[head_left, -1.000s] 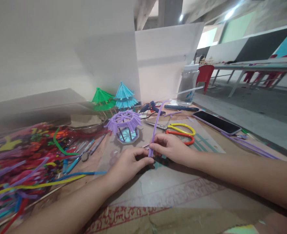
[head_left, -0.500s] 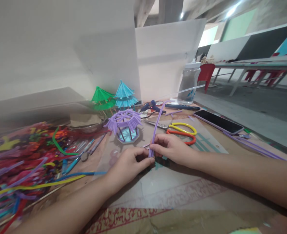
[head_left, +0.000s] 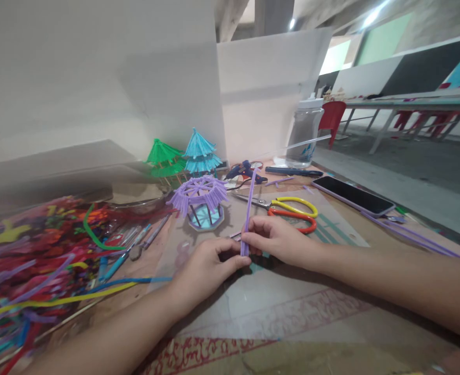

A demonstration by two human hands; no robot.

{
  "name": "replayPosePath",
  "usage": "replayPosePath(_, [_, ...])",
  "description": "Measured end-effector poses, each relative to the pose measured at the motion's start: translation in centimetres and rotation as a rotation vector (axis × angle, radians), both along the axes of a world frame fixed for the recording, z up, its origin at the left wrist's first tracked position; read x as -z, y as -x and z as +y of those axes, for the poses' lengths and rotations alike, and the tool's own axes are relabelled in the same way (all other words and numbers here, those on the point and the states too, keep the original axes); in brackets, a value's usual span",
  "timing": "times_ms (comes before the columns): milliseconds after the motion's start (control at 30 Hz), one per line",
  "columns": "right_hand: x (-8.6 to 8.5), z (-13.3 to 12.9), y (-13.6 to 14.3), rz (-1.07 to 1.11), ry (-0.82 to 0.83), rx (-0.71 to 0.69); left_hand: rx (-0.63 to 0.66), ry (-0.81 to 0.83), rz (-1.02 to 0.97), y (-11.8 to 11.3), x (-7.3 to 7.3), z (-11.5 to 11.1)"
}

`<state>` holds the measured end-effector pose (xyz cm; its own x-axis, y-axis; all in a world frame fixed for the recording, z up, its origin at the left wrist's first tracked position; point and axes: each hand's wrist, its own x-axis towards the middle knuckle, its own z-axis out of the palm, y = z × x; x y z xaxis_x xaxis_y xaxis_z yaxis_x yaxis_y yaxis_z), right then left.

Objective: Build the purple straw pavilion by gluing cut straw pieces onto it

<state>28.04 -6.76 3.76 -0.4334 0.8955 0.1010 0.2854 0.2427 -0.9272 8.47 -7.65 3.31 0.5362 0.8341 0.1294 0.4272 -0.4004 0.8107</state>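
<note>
Purple pipe cleaner (head_left: 250, 203) is standing nearly upright above the tabletop (head_left: 394, 240), your left hand (head_left: 214, 260) pinching its lower end and your right hand (head_left: 272, 237) gripping just above, close together, while scissors (head_left: 269, 204) are lying just beyond and the purple-roofed model (head_left: 214, 197) is sitting left.

- Two bare hands were in view: one left hand (head_left: 212, 260), one right hand (head_left: 272, 237).
- One purple strip (head_left: 250, 200) rose between them.
- Three roofed models stood: one green model (head_left: 163, 153), one blue model (head_left: 199, 148), one purple model (head_left: 213, 195).
- There was one pair of scissors (head_left: 273, 203), one phone (head_left: 352, 195), one glue gun (head_left: 238, 169), one bottle (head_left: 303, 133).
</note>
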Motion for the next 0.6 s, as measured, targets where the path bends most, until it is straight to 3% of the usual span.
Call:
replayPosePath(233, [0.15, 0.15, -0.15, -0.029, -0.108, 0.069, -0.001, -0.047, 0.051, -0.05, -0.03, 0.07])
replayPosePath(400, [0.04, 0.08, -0.19, -0.088, -0.183, 0.123, -0.013, 0.006, 0.015, -0.18, -0.05, 0.16])
replayPosePath(600, [-0.26, -0.03, -0.14, -0.041, -0.132, 0.122, 0.034, 0.049, -0.046, -0.02, -0.09, 0.17])
